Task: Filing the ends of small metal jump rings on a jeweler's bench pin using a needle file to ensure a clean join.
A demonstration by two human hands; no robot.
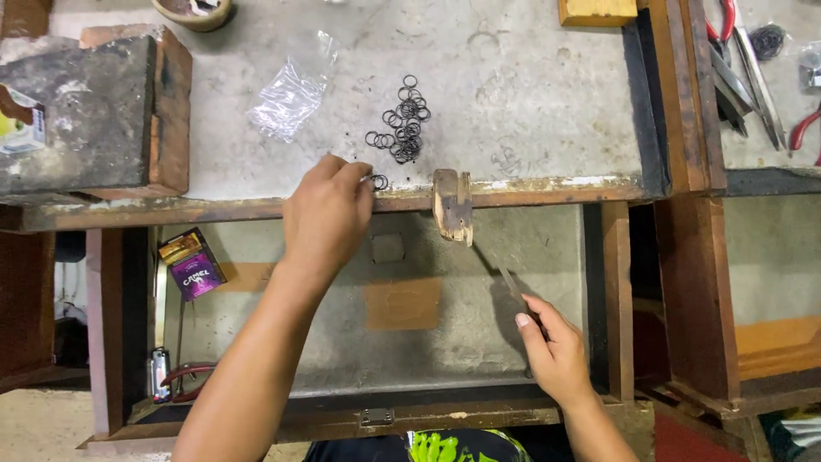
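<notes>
Looking down from the head view, much is cut off at the edges: a bowl (193,10) at 12 o'clock shows only its lower rim, a yellow wooden block (596,11) at 1 o'clock loses its top, and the pliers and tweezers (742,75) on the neighbouring surface at 2 o'clock run out of the picture. Parts of the open drawer (376,308) below the counter (513,94) are in shadow; at its 9 o'clock side lie a purple and gold carton (192,263), a lighter (160,373) and red-handled pliers (190,376), the last hard to make out.

At the centre, the left hand (327,216) reaches up over the counter's front edge, palm down, its fingertips pinched narrow on one small dark metal ring (377,181) just at the edge; how firmly it holds it cannot be told, since the fingers hide the contact. The heap of dark metal rings (404,120) lies at 12 o'clock from that hand, near it, with a crumpled clear plastic bag (291,92) at 11 o'clock. A worn wooden bench peg (452,205) sticks out from the counter edge just to the right of the ring.

The right hand (552,349), at 5 o'clock over the drawer, is closed around a slim flat metal file (513,284), index finger laid along it, the tip pointing up toward the peg but apart from it.
</notes>
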